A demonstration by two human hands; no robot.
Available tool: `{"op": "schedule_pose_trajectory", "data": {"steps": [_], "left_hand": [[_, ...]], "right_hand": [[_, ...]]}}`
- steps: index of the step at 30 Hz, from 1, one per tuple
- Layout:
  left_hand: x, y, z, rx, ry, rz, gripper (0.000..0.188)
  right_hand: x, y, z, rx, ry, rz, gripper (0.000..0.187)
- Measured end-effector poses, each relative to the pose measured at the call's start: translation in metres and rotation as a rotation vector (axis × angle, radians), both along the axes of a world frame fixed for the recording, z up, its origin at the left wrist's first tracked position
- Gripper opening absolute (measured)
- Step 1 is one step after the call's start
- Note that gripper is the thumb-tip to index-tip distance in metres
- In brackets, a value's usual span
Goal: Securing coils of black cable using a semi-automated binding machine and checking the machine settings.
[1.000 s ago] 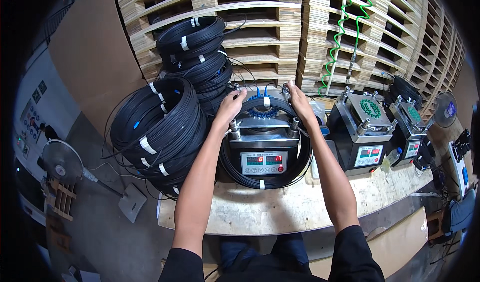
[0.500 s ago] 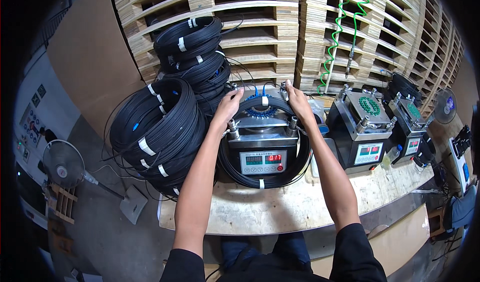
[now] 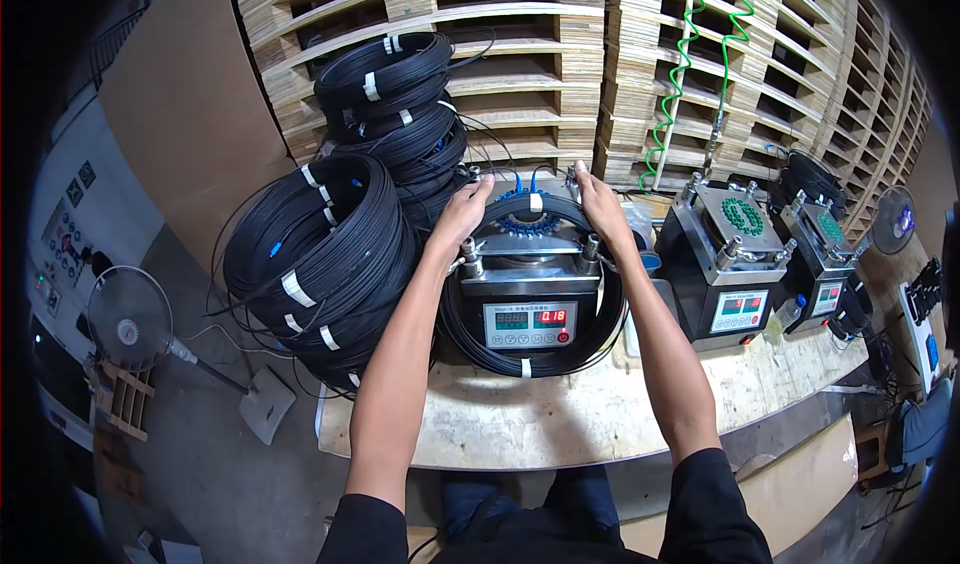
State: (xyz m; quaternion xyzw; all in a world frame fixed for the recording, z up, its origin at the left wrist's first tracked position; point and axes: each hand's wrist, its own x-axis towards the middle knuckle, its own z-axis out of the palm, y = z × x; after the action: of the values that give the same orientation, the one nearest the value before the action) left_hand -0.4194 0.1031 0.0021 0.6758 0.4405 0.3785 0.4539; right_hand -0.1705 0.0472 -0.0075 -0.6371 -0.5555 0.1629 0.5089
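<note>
A boxy metal polishing machine [image 3: 530,286] with a lit digital panel [image 3: 531,325] stands on the bench in front of me. A coil of black cable [image 3: 528,367] with white ties hangs around it. Blue connectors [image 3: 534,180] stick up behind the coil's top, and more blue fittings ring the machine's top plate. At the rear left corner post my left hand [image 3: 463,212] is closed, thumb up. My right hand [image 3: 603,209] closes likewise on the metal knob [image 3: 572,175] at the rear right. The curled fingers of both hands are partly hidden.
Tall stacks of black cable coils [image 3: 300,254] crowd the left side. Two similar machines with green-ringed tops, the nearer one [image 3: 730,264] and a farther one [image 3: 822,249], stand to the right. Wooden pallets [image 3: 520,64] rise behind. A green coiled hose [image 3: 672,84] hangs there.
The red reading on the machine's panel has changed slightly. Both hands stay at the rear corners; the view has shifted a little.
</note>
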Motion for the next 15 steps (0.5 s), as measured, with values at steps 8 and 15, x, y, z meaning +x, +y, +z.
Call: {"op": "schedule_pose_trajectory", "data": {"steps": [8,15], "left_hand": [[0.005,-0.002,0.002,0.012,0.048,0.053,0.072],[0.004,-0.017,0.013,0.04,0.069,0.168,0.09]], "right_hand": [[0.0,-0.003,0.0,0.001,-0.007,0.01,0.077],[-0.001,0.004,-0.008,0.112,0.053,0.074,0.073]]}}
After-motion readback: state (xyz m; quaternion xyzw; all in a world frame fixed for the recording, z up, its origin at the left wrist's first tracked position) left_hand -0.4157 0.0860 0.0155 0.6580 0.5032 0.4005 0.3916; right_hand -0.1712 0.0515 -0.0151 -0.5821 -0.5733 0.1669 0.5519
